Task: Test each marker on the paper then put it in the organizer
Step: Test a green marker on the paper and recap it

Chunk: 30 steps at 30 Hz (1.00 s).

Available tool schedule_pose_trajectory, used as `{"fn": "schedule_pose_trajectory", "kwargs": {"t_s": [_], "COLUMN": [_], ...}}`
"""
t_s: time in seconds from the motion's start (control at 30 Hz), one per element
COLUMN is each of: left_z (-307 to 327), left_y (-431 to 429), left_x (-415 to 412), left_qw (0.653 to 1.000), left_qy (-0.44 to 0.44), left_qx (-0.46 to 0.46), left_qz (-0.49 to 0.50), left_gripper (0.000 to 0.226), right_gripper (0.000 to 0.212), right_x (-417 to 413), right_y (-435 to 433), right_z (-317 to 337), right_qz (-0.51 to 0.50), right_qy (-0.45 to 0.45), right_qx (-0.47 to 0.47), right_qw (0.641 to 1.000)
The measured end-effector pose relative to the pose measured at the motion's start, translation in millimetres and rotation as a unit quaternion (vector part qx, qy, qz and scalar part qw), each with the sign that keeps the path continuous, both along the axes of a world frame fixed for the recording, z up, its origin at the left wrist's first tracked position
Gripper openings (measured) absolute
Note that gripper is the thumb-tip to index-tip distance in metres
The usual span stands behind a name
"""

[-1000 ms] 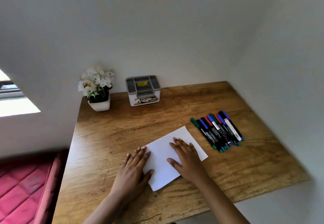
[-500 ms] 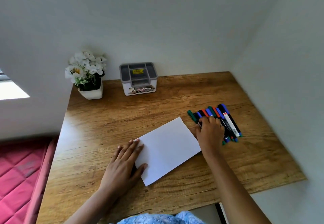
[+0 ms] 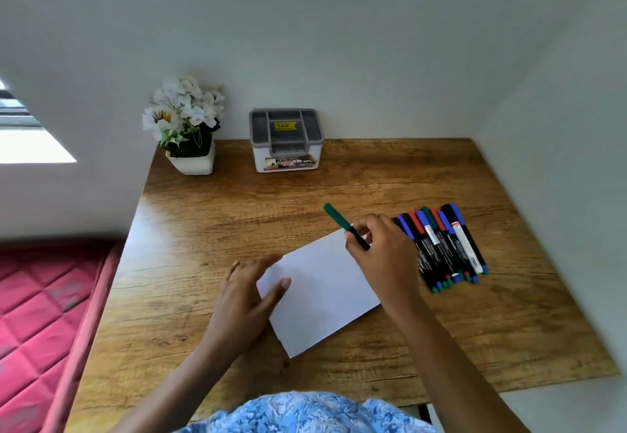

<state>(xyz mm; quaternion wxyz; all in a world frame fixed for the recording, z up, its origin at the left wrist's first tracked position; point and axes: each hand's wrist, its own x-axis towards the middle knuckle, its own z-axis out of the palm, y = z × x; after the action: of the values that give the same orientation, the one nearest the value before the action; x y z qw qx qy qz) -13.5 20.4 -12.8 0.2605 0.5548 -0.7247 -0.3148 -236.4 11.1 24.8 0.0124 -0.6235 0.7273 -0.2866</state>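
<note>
your right hand [image 3: 380,252] grips a green-capped marker [image 3: 344,225] above the white paper's [image 3: 322,293] far corner. your left hand [image 3: 249,291] rests on the paper's left edge, thumb on the sheet. the other markers [image 3: 441,246] lie side by side just right of the paper.

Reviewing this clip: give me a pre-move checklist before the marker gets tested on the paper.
1. Marker in hand: ok, right hand grips the green-capped marker.
2. Cap removed: not ok, the green cap is on.
3. Paper steadied: ok, left hand rests on its left corner, thumb on the sheet.
4. Writing space: ok, the visible paper is unmarked.
5. Organizer ready: ok, open-topped at the table's back edge.
6. Ink works: cannot tell.
</note>
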Motion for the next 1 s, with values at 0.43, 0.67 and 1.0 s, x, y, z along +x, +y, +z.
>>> {"fn": "schedule_pose_trajectory", "kwargs": {"t_s": [0.43,0.67,1.0], "left_z": [50.7,40.2,1.0], "left_y": [-27.7,-71.6,-30.2], "left_x": [-25.6,31.4,83.0], "left_qw": [0.765,0.661,0.975], "left_qy": [0.577,0.651,-0.045], "left_qx": [0.230,0.194,-0.185], "left_qz": [0.170,0.319,-0.117], "left_gripper": [0.023,0.023,0.025], "right_gripper": [0.012,0.012,0.023], "right_x": [84.1,97.7,81.5], "right_y": [12.5,14.4,17.4], "right_z": [27.7,38.3,24.1], "right_qz": [0.146,0.119,0.082], "right_qy": [-0.101,-0.201,-0.630], "right_qx": [0.048,0.159,0.186], "right_qw": [0.983,0.959,0.750]}}
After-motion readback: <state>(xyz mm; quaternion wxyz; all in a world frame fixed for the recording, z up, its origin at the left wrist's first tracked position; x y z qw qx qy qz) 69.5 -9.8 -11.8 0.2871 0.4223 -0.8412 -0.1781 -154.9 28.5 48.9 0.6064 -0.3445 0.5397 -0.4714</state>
